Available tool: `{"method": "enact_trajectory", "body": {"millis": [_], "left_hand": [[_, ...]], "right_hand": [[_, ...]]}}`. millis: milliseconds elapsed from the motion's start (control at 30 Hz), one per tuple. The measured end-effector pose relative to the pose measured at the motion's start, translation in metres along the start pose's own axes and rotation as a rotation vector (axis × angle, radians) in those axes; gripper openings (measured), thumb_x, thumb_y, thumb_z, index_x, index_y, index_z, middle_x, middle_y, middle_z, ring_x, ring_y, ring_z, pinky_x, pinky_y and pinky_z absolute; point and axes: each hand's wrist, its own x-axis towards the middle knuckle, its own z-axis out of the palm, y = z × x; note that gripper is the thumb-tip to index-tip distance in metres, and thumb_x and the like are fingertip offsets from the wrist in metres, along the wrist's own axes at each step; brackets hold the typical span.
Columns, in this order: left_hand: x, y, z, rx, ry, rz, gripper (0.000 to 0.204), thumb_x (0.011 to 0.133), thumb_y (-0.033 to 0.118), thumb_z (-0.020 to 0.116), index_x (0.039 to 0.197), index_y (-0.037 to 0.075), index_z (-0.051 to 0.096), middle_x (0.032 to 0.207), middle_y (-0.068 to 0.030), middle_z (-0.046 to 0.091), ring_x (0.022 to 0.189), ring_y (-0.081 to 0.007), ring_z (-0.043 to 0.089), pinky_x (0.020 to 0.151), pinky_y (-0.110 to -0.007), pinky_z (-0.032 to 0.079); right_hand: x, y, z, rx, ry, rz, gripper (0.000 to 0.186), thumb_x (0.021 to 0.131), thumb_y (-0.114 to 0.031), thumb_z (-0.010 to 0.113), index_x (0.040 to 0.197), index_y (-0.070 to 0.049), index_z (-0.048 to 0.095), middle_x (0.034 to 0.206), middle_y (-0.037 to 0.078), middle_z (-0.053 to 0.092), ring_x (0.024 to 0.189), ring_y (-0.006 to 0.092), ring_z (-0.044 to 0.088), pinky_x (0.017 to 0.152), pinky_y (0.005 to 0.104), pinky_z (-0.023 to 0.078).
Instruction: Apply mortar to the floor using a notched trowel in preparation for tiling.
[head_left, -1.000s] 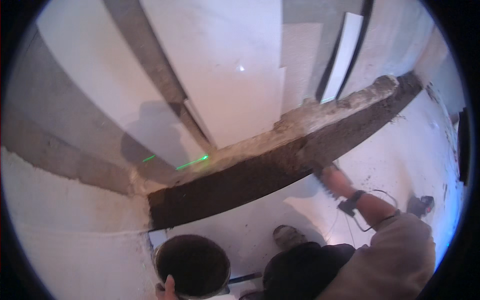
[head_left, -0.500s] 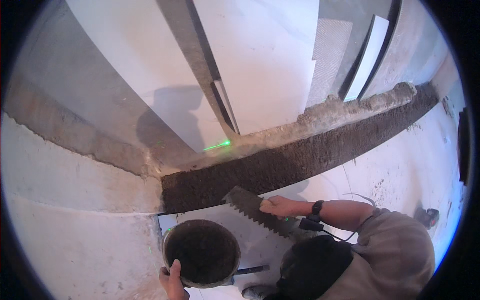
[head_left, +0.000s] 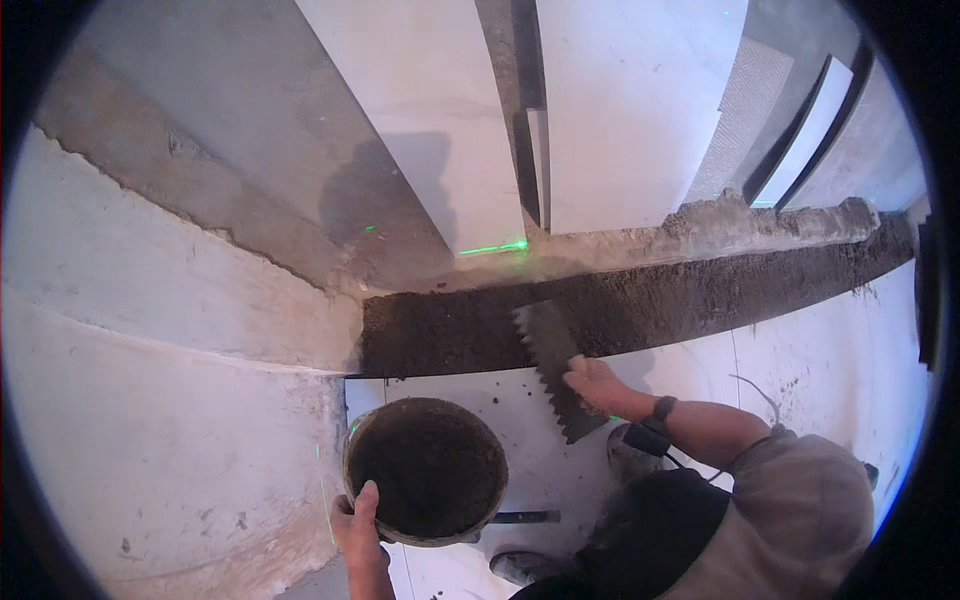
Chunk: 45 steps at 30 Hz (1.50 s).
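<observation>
My right hand [head_left: 592, 386] grips a notched trowel [head_left: 553, 345], a long dark steel blade with teeth on its left edge. Its far end overlaps a strip of dark mortar [head_left: 690, 300] along the foot of the wall; whether it touches the mortar I cannot tell. The near end reaches over the white tiles. My left hand [head_left: 358, 520] is closed on the near left rim of a round bucket [head_left: 430, 541], thumb over the edge. Dark mortar [head_left: 430, 475] lies inside the bucket.
Large white panels [head_left: 620, 120] lean at the back, crossed low by a green laser line [head_left: 490, 248]. A rough ledge [head_left: 760, 225] runs behind the mortar strip. A pale wall [head_left: 170, 400] stands left. White floor tiles [head_left: 690, 365] carry crumbs. A dark bar [head_left: 527, 517] lies beside the bucket.
The trowel has swung more upright, its far end now over the mortar strip. My right hand has moved right and up. The bucket and left hand sit slightly farther right as the view has shifted.
</observation>
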Motion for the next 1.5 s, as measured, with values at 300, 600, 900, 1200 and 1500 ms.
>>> {"method": "enact_trajectory", "body": {"millis": [300, 600, 900, 1200, 1500], "left_hand": [[-0.011, -0.002, -0.01, 0.033, 0.014, -0.018, 0.036, 0.079, 0.025, 0.077, 0.089, -0.001, 0.054, 0.082, -0.006, 0.057, 0.07, -0.0132, 0.051, 0.063, -0.029, 0.045], [-0.017, 0.009, -0.003, 0.002, 0.036, -0.05, 0.038, 0.081, 0.023, 0.074, 0.097, -0.003, 0.052, 0.091, -0.0104, 0.06, 0.081, -0.0164, 0.057, 0.071, -0.03, 0.048], [-0.014, 0.014, -0.019, 0.371, -0.227, -0.136, 0.058, 0.082, 0.044, 0.068, 0.11, -0.006, 0.059, 0.089, -0.009, 0.06, 0.063, -0.0145, 0.051, 0.048, -0.029, 0.039], [0.03, 0.005, -0.047, 0.332, -0.339, -0.498, 0.063, 0.08, 0.045, 0.071, 0.119, 0.001, 0.051, 0.13, -0.0292, 0.046, 0.125, -0.0344, 0.045, 0.104, -0.063, 0.028], [-0.016, -0.024, -0.034, 0.205, -0.121, -0.185, 0.05, 0.067, 0.007, 0.08, 0.105, -0.005, 0.051, 0.096, -0.0173, 0.057, 0.076, -0.0274, 0.055, 0.055, -0.04, 0.054]], "right_hand": [[-0.003, -0.008, -0.054, -0.736, -0.132, -0.456, 0.029, 0.085, -0.032, 0.06, 0.094, -0.006, 0.053, 0.073, 0.016, 0.06, 0.067, 0.0314, 0.063, 0.059, 0.0447, 0.048], [0.013, 0.018, -0.077, -1.198, -0.249, -0.867, 0.019, 0.085, -0.025, 0.057, 0.101, -0.014, 0.053, 0.072, 0.009, 0.058, 0.066, 0.0294, 0.064, 0.054, 0.046, 0.051], [0.055, -0.073, -0.025, -0.691, -0.047, -0.738, 0.014, 0.084, -0.022, 0.054, 0.088, -0.01, 0.06, 0.088, 0.015, 0.063, 0.074, 0.0361, 0.063, 0.063, 0.0492, 0.051], [-0.021, -0.124, -0.052, -0.169, -0.063, -0.401, 0.028, 0.08, -0.027, 0.067, 0.09, -0.004, 0.054, 0.072, 0.018, 0.062, 0.071, 0.0403, 0.062, 0.061, 0.0455, 0.048], [-0.164, -0.144, -0.137, -0.613, 0.005, -0.074, 0.038, 0.082, -0.04, 0.066, 0.091, -0.005, 0.054, 0.08, 0.02, 0.062, 0.076, 0.041, 0.061, 0.064, 0.0481, 0.047]]}}
